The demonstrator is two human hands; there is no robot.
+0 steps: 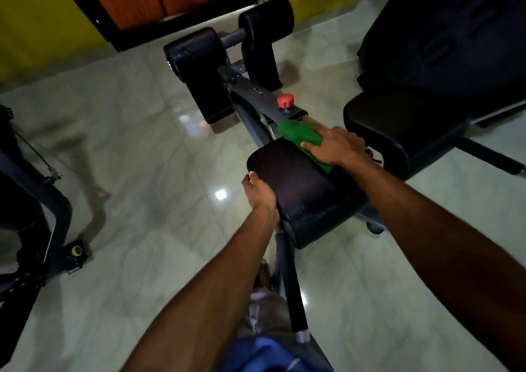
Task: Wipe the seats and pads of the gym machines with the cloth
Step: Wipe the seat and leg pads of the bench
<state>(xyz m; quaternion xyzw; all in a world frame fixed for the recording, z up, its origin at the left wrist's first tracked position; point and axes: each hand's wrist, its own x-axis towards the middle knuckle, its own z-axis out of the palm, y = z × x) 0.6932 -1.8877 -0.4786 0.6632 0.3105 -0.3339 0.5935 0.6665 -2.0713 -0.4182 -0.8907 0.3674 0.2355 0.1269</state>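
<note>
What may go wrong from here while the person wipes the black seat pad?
1. The green cloth lies at the far end of the seat pad, partly over its edge; a forward stroke of the right hand might snag it on the red knob.
2. The left hand grips the pad's left edge, so the spot beneath it could be missed.

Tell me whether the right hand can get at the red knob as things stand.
Probably yes. The right hand presses the green cloth at the black pad's far end; the red knob stands on the grey bar just beyond, with nothing between.
</note>
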